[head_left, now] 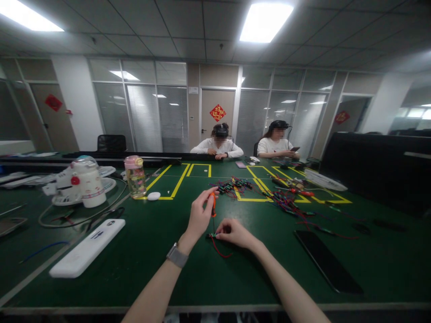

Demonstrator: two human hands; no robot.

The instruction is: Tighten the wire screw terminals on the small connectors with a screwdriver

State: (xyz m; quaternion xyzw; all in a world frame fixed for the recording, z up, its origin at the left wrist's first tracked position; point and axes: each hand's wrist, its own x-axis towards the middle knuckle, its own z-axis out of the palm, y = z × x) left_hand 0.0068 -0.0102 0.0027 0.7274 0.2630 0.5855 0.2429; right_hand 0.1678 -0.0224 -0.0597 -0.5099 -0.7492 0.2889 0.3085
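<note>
My left hand [201, 211] is closed around the orange handle of a screwdriver [213, 206], which stands upright with its thin shaft pointing down. The tip meets a small green circuit board [212, 235] on the table. My right hand [234, 233] pinches the right end of that board between thumb and fingers. From the board a red wire [218, 251] curls toward me across the green tabletop. Farther off lie a heap of wired circuit boards [234, 186] and a second bundle of wired boards [286, 202].
A black phone [328, 260] lies at right, and a long white device [88, 247] at left. Bottles, a pink-lidded one [135, 177] and a white one [88, 184], stand at back left. Yellow tape marks the green table [161, 269]. Two people sit across it; a dark monitor [380, 170] is at right.
</note>
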